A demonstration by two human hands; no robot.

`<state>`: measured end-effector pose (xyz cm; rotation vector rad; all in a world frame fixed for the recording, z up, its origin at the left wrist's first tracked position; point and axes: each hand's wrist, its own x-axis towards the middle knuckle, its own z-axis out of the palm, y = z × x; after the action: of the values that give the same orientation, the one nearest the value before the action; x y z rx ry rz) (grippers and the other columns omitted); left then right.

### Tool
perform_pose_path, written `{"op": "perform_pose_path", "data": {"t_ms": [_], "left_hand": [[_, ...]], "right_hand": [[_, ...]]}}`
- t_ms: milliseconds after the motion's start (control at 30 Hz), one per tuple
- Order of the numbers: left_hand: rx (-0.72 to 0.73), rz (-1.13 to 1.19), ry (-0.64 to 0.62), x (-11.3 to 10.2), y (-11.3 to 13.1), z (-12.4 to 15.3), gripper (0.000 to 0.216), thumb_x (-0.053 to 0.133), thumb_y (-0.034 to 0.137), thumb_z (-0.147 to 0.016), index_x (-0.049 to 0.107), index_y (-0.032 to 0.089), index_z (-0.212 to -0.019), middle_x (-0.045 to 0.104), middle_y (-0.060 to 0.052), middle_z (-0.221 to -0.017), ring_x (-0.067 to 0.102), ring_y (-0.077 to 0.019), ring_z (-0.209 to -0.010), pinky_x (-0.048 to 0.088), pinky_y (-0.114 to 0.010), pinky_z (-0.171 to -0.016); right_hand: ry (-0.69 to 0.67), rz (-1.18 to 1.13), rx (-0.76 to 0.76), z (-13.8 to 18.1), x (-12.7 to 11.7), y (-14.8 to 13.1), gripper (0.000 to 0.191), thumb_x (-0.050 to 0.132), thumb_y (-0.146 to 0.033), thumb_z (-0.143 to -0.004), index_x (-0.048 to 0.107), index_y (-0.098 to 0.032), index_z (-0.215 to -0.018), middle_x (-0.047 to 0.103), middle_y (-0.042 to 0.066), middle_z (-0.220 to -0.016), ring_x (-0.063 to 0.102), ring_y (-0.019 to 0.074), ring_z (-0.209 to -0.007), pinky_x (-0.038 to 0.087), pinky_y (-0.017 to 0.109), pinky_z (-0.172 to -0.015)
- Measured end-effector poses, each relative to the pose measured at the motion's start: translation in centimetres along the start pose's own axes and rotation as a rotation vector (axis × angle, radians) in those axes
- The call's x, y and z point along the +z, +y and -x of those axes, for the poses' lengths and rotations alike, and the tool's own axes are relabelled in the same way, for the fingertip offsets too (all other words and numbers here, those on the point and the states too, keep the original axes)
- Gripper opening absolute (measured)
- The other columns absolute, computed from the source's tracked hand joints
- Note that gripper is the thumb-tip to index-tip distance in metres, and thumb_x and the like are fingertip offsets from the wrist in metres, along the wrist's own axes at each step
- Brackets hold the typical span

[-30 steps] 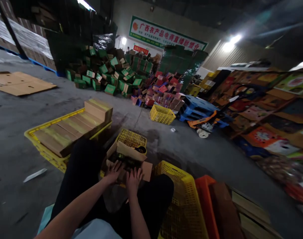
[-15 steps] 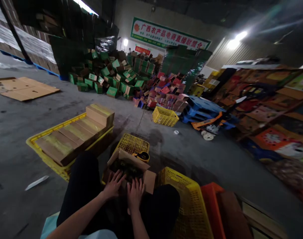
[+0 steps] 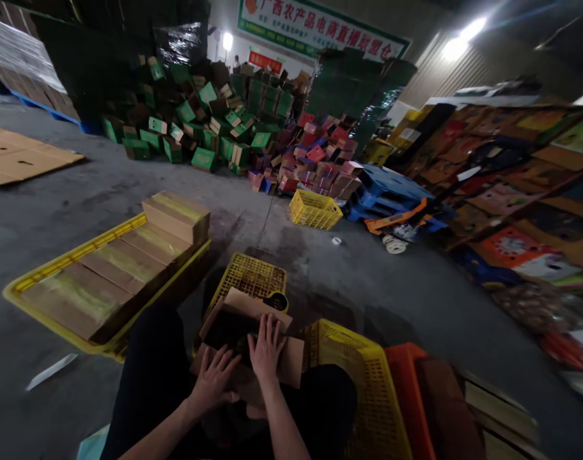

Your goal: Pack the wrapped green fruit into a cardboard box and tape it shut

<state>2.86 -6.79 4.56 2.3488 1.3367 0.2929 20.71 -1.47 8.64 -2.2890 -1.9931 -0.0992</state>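
concrete floor, dim warehouse light. to the left front, a long yellow tray carries a row of closed brown cartons, one more stacked at its far end. straight ahead stands a yellow mesh crate with a small dark round item at its near right corner; too dark to identify. just right of the knees is a second yellow crate, and an orange crate touches its right side. farther off: a lone yellow crate, blue pallets, a heap of green boxes, a heap of red boxes, flattened cardboard at far left, and a green-and-white banner on the back wall. nothing lies between the hands and the box. the cardboard box sits between the person's dark-clad legs, its far side against the near edge of the mesh crate; flaps partly raised, dark contents showing in the gap, not resolvable. left hand is open, fingers spread, lying flat on the near flap at the box's near left corner. right hand is open too, fingers spread and pointing away, pressed flat on the top of the box beside the right flap. the hands are just beside each other, gripping nothing, both in contact with the cardboard
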Motion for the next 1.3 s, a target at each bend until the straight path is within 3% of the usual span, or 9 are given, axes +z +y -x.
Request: {"op": "perform_pose_path", "data": {"t_ms": [333,533,800,933,1033,1100,1167,1233,1300], "left_hand": [[-0.004,-0.097,0.13,0.0,1.0,-1.1,0.091,0.073,0.042,-0.077,0.029,0.033,-0.155,0.039,-0.008,-0.157,0.026,-0.0383,-0.146,-0.003,-0.067,-0.116],[-0.019,-0.112,0.204,0.6,0.8,-2.7,0.075,0.071,0.042,-0.08,0.043,0.032,-0.149,0.042,-0.008,-0.155,0.028,-0.0358,-0.146,-0.003,-0.063,-0.118],[-0.097,-0.198,0.266,2.0,2.8,-5.0,0.078,0.062,0.039,-0.084,0.032,0.025,-0.155,0.037,-0.013,-0.158,0.014,-0.0378,-0.15,-0.003,-0.067,-0.115],[-0.094,-0.131,0.178,1.3,3.2,-4.2,0.086,0.064,0.033,-0.08,0.026,0.024,-0.157,0.033,-0.013,-0.159,0.018,-0.0372,-0.149,-0.004,-0.066,-0.115],[-0.086,-0.035,0.164,-0.4,2.9,-3.5,0.081,0.062,0.031,-0.081,0.029,0.025,-0.156,0.029,-0.013,-0.161,0.023,-0.0363,-0.148,0.005,-0.065,-0.116],[-0.067,0.056,0.215,-1.8,2.5,-3.0,0.067,0.055,0.03,-0.088,0.037,0.027,-0.153,0.033,-0.012,-0.16,0.028,-0.0336,-0.147,0.017,-0.061,-0.117],[-0.072,0.17,0.299,-3.2,1.9,-2.6,0.053,0.049,0.031,-0.092,0.049,0.027,-0.145,0.045,-0.011,-0.153,0.038,-0.0314,-0.142,0.028,-0.056,-0.115],[-0.114,0.293,0.401,-4.6,1.0,-2.1,0.044,0.048,0.032,-0.093,0.059,0.025,-0.136,0.056,-0.011,-0.141,0.051,-0.0293,-0.131,0.04,-0.05,-0.11],[-0.186,0.385,0.513,-5.8,-0.1,-1.6,0.039,0.05,0.034,-0.092,0.063,0.024,-0.127,0.061,-0.011,-0.13,0.057,-0.0283,-0.121,0.047,-0.046,-0.104]], "right_hand": [[-0.058,0.044,0.007,-2.6,2.2,1.0,0.069,0.037,-0.043,-0.099,0.006,-0.025,-0.159,-0.003,0.0,-0.166,-0.014,0.0306,-0.152,0.004,0.066,-0.116],[-0.071,0.029,-0.008,-3.9,1.9,1.2,0.072,0.039,-0.036,-0.098,0.0,-0.027,-0.158,-0.008,-0.002,-0.166,-0.015,0.0293,-0.152,0.008,0.063,-0.117],[-0.194,-0.006,-0.069,-7.5,-0.2,1.7,0.079,0.045,-0.023,-0.092,0.002,-0.027,-0.159,-0.002,-0.001,-0.166,-0.005,0.0317,-0.153,0.016,0.064,-0.115],[-0.156,-0.049,-0.117,-6.1,-1.0,2.7,0.078,0.046,-0.021,-0.09,0.01,-0.028,-0.159,0.002,0.0,-0.167,0.002,0.031,-0.153,0.018,0.059,-0.117],[-0.045,-0.107,-0.142,-3.6,-1.1,3.7,0.065,0.044,-0.025,-0.093,0.029,-0.022,-0.156,0.017,0.006,-0.165,0.01,0.0315,-0.152,0.018,0.054,-0.119],[0.032,-0.143,-0.126,-1.7,-1.1,4.5,0.052,0.041,-0.029,-0.096,0.046,-0.019,-0.147,0.029,0.01,-0.161,0.015,0.0331,-0.151,0.016,0.056,-0.119],[0.1,-0.166,-0.06,0.0,-1.2,5.5,0.046,0.037,-0.032,-0.099,0.056,-0.021,-0.139,0.035,0.01,-0.159,0.016,0.0348,-0.15,0.009,0.063,-0.117],[0.157,-0.204,0.041,1.5,-1.2,6.5,0.046,0.034,-0.036,-0.1,0.056,-0.022,-0.138,0.034,0.01,-0.159,0.012,0.0366,-0.151,0.009,0.068,-0.115],[0.212,-0.313,0.152,2.5,-0.9,7.7,0.051,0.034,-0.041,-0.099,0.05,-0.019,-0.142,0.025,0.013,-0.162,0.011,0.0372,-0.151,0.017,0.066,-0.114]]}}
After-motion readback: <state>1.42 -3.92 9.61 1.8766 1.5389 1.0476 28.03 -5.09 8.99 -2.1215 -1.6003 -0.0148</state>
